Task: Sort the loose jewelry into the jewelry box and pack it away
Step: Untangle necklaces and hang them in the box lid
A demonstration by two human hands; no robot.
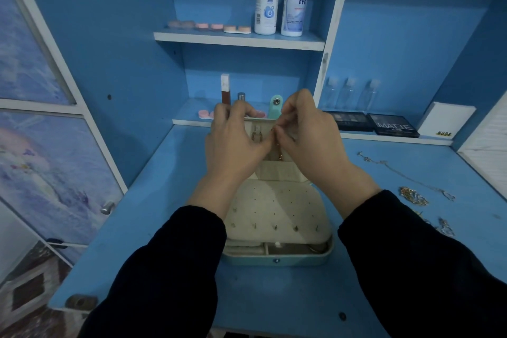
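A mint-green jewelry box (277, 259) lies open on the blue desk, its cream earring panel (277, 208) holding several studs. The upright lid (277, 170) has hooks and a pocket. My left hand (233, 145) grips the lid's top left edge. My right hand (307, 134) pinches a gold chain (279, 155) at the lid's hooks; the chain hangs down into the pocket. Loose chains (414, 196) and a thin silver necklace (397, 171) lie on the desk to the right.
Two eyeshadow palettes (392, 125) and a white box (444, 119) sit on the low right shelf, with clear small bottles (348, 93) behind. Solution bottles (295, 0) and lens cases stand on the upper shelf. A cabinet door (41, 118) stands at the left.
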